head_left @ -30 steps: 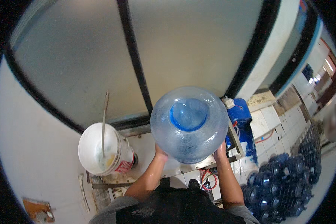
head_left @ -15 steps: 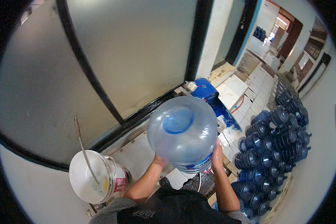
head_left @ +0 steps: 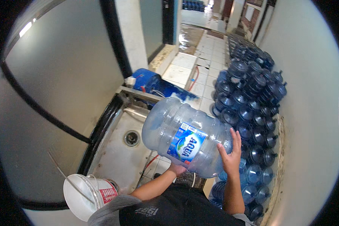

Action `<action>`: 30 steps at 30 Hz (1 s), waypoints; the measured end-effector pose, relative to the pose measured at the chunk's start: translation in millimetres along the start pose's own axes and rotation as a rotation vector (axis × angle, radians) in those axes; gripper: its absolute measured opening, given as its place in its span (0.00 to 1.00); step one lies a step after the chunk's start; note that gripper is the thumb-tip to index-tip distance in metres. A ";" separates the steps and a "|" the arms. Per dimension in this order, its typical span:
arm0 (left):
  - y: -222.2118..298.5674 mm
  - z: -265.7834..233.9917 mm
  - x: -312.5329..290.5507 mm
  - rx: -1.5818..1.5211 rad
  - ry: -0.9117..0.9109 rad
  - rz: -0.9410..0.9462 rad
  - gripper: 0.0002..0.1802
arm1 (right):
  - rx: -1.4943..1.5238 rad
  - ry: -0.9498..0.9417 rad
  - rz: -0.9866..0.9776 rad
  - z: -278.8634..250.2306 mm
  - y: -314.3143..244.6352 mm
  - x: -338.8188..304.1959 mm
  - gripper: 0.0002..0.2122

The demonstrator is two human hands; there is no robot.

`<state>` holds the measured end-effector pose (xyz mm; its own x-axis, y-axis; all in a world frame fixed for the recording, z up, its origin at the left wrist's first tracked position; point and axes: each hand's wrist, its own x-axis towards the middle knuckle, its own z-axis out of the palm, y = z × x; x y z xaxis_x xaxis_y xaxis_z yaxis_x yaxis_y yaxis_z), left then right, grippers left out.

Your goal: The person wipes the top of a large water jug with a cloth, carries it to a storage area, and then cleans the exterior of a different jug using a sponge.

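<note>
A person holds a large, clear blue water jug (head_left: 186, 141) in both hands, in front of the chest and above a metal sink. The right hand (head_left: 229, 156) is spread wide open, fingers fanned and pointing upward, its palm pressed flat against the jug's right end. The left hand (head_left: 176, 169) is underneath the jug; only its heel and wrist show, so how far its fingers are curled cannot be told, but it bears the jug from below. Both bare forearms rise from the lower edge, above a dark shirt.

The jug lies tilted on its side. Its long axis runs from upper left to lower right, the upper left end out over the sink and the lower right end near the right palm. A blue and white label (head_left: 185, 142) faces up toward the camera. Which end carries the neck cannot be told.

At lower left, close to the person, stands a white bucket (head_left: 84, 196) with a thin stick leaning out of it. Beyond it lies the steel sink (head_left: 118, 150), its round drain (head_left: 132, 138) just left of the jug. A blue drum (head_left: 148, 81) lies past the sink's far end. To the right, many dark blue water jugs (head_left: 252, 113) stand packed in rows along a pale wall, reaching from near the person's right elbow far down a tiled corridor (head_left: 211, 49). A large frosted glass panel (head_left: 60, 86) with dark framing fills the left side.
</note>
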<state>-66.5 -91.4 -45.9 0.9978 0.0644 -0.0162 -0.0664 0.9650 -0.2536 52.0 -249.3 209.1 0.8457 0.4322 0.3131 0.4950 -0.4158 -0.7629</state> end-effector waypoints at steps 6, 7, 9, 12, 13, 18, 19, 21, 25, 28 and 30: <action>-73.4 -22.5 17.0 0.206 0.202 -0.044 0.38 | -0.068 0.070 0.068 -62.4 51.1 -23.3 0.35; -84.9 -28.3 21.5 0.224 0.199 -0.050 0.38 | -0.067 0.077 0.073 -71.2 58.9 -26.8 0.35; -105.4 -30.3 27.6 0.244 0.128 -0.109 0.39 | -0.087 0.083 0.090 -88.8 68.3 -32.9 0.37; -129.6 -42.2 31.5 0.328 0.071 -0.199 0.38 | -0.137 0.077 0.106 -109.9 72.0 -36.6 0.39; -132.1 -56.9 38.0 0.415 0.139 -0.194 0.37 | -0.155 0.071 0.108 -113.7 72.9 -36.8 0.39; -152.4 -59.3 63.9 0.396 0.181 -0.268 0.35 | -0.253 0.126 0.177 -123.1 94.9 -32.8 0.37; -151.4 -60.7 66.4 0.373 0.199 -0.238 0.36 | -0.244 0.143 0.196 -122.8 103.1 -29.8 0.36; -146.5 -49.5 85.7 0.348 0.261 -0.156 0.39 | -0.172 0.157 0.189 -125.6 131.2 -20.3 0.35; -110.0 -28.6 144.2 0.398 0.135 0.018 0.37 | 0.361 0.192 0.188 -110.4 228.8 0.4 0.36; -72.7 -4.9 185.8 0.486 0.039 0.123 0.40 | 0.828 0.168 0.206 -83.7 277.9 17.9 0.35; -52.6 19.5 215.2 0.609 -0.006 0.189 0.42 | 1.159 0.175 0.340 -60.1 306.3 38.0 0.29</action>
<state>151.8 -123.4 -17.2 0.9690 0.2470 -0.0014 -0.2311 0.9085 0.3481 247.8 -408.2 21.3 0.9573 0.2892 0.0032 -0.1519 0.5121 -0.8454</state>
